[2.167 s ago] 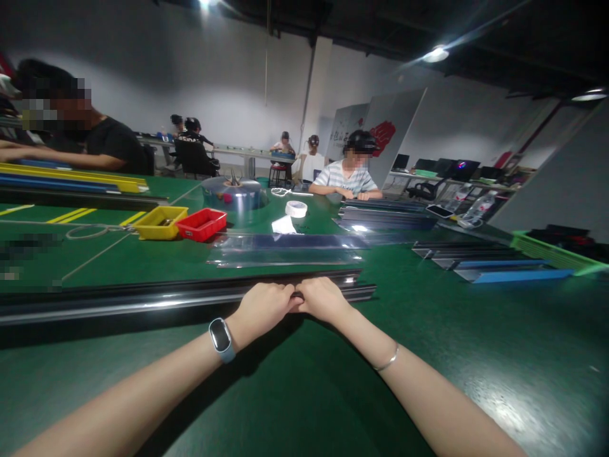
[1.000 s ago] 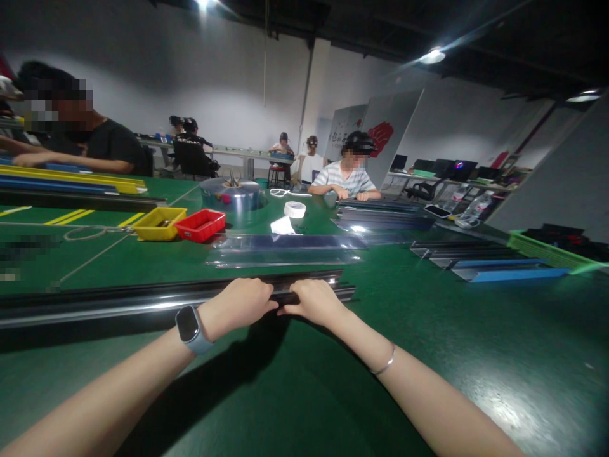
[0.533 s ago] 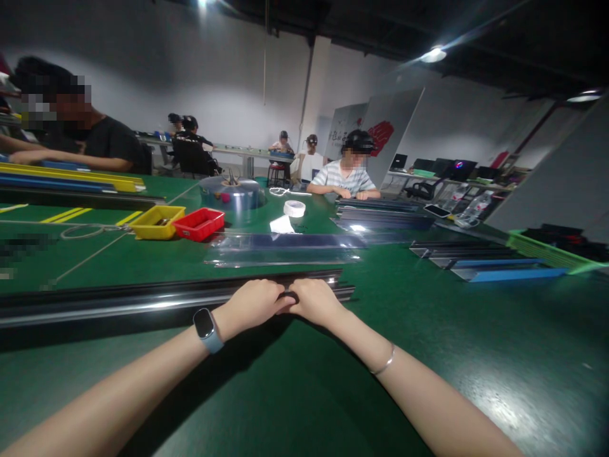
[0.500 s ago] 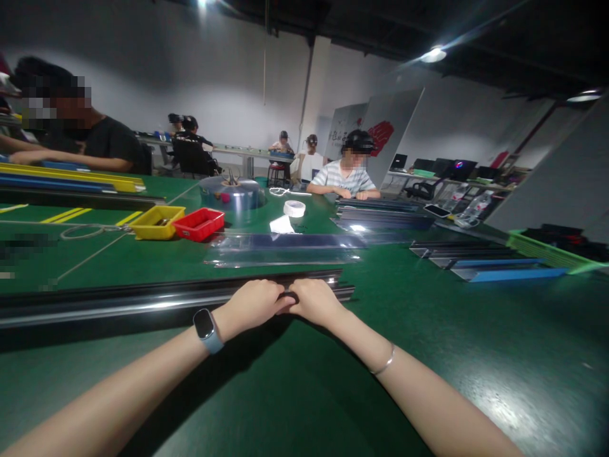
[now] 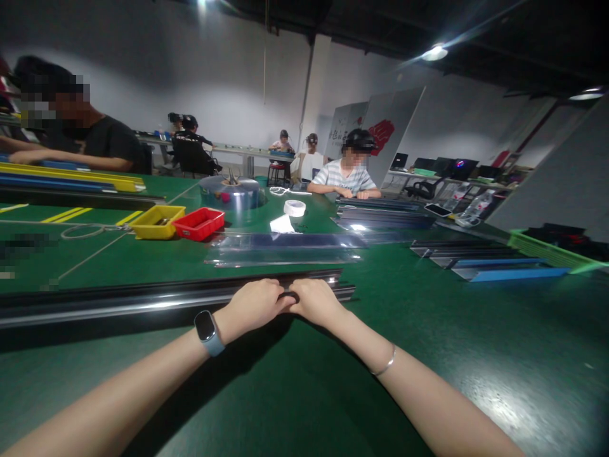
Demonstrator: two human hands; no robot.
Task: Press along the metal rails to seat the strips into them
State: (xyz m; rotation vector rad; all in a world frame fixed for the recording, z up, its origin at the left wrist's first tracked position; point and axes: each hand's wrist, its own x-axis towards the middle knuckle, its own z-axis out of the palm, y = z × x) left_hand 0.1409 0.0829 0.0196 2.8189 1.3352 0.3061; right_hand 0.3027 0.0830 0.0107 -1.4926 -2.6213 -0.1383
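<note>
A long black glossy profile strip (image 5: 157,301) runs from the left edge to just right of my hands. My left hand (image 5: 254,303), with a watch on its wrist, is closed over the strip near its right end. Right beside it, my right hand (image 5: 316,299) is closed on the same strip, thumbs almost meeting. The fingertips are hidden behind the strip. Clear plastic strips (image 5: 285,251) lie flat just beyond my hands.
A yellow bin (image 5: 157,227) and a red bin (image 5: 200,226) stand left of centre. Behind them is a coil of clear film (image 5: 231,194); a tape roll (image 5: 294,208) lies nearby. At right are dark and blue profiles (image 5: 516,271) and a green basket (image 5: 554,252). Co-workers sit beyond.
</note>
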